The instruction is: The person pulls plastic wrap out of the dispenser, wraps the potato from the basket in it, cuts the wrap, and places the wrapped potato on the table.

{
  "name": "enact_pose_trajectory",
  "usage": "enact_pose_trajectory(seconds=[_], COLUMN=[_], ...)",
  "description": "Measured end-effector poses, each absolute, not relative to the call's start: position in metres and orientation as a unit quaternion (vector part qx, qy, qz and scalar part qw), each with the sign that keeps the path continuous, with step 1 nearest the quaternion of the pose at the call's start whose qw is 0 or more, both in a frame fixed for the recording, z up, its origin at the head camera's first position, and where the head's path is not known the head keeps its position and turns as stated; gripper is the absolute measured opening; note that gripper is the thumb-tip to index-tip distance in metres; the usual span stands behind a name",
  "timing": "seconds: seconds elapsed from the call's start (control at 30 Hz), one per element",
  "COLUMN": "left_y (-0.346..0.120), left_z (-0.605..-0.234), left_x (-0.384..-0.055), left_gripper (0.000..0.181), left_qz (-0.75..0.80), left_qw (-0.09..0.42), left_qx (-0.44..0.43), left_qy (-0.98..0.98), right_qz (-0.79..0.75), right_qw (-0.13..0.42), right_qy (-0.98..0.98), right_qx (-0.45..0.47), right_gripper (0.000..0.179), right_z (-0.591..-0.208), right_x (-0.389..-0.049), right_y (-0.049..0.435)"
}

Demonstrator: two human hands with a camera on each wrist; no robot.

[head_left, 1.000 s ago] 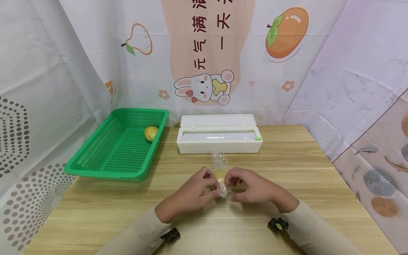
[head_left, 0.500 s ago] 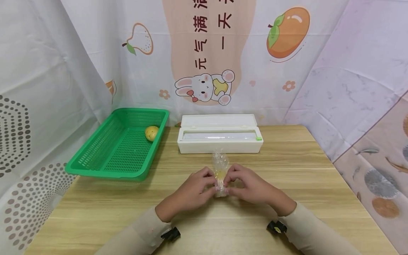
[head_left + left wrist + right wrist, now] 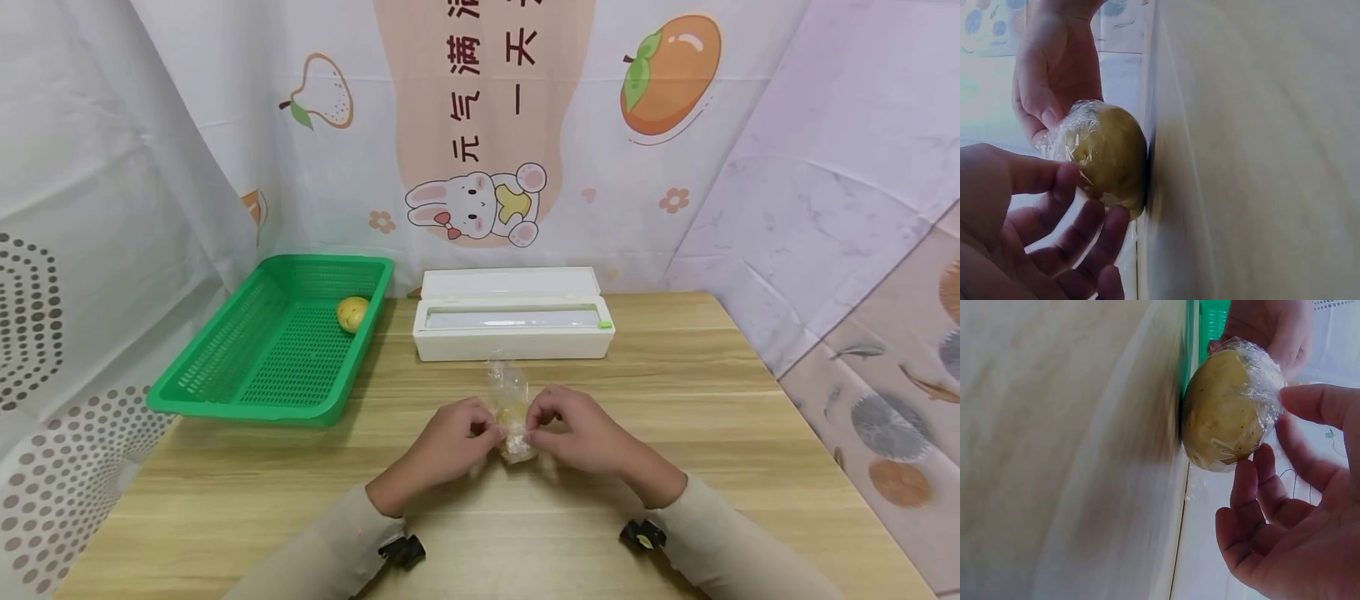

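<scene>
A potato (image 3: 1219, 412) wrapped in clear plastic wrap (image 3: 514, 443) lies on the table between the two hands. A loose tail of film stretches from its far side toward the white box. The left hand (image 3: 456, 437) pinches the wrap at the potato's left side; in the left wrist view its other fingers (image 3: 1113, 234) curl below the potato. From the right, the right hand (image 3: 577, 429) pinches the wrap, its thumb (image 3: 1307, 400) on the crinkled film and its fingertips near the potato's surface. Bunched film covers the side of the potato nearest the person.
Behind the hands stands a white plastic-wrap dispenser box (image 3: 513, 344), lid raised, with a roll inside and a green slider (image 3: 604, 324). A green basket (image 3: 247, 408) at the left holds another potato (image 3: 352, 314). Printed curtains (image 3: 330, 192) hang behind the wooden table (image 3: 675, 367).
The right thumb has come in from apart to the film. The near end of the wrap has been gathered and drawn up against the potato. Basket and box stay put.
</scene>
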State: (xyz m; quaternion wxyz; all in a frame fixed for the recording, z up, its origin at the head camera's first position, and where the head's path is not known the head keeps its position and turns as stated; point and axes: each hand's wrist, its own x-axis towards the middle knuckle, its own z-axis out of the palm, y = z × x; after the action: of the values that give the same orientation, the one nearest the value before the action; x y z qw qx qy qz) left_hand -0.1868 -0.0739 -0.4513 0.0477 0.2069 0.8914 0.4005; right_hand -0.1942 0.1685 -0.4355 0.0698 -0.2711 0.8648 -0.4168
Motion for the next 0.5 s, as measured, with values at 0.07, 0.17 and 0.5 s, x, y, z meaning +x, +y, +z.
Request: enact_pose_trajectory(seconds=[0.07,0.17,0.5], left_y=[-0.0747,-0.0748,-0.0768], left_z=[-0.4527,-0.4531,-0.4464], left_x=[-0.1879,-0.1886,-0.1871], left_gripper=[0.021,0.016,0.012], left_qz=[0.407,0.426,0.434], left_qw=[0.051,0.045,0.025], left_qx=[0.194,0.190,0.212], left_qy=[0.891,0.883,0.875], right_qz=[-0.419,-0.398,-0.230], right_qw=[0.062,0.033,-0.045], right_qy=[0.866,0.871,0.881], right_qx=[-0.266,-0.286,-0.410], right_gripper=[0.019,0.025,0.032], right_z=[-0.4345,-0.4335,-0.4293], right_x=[-0.1935,-0.1910,-0.1856], right_y=[0.1652,0.1616,0.1653])
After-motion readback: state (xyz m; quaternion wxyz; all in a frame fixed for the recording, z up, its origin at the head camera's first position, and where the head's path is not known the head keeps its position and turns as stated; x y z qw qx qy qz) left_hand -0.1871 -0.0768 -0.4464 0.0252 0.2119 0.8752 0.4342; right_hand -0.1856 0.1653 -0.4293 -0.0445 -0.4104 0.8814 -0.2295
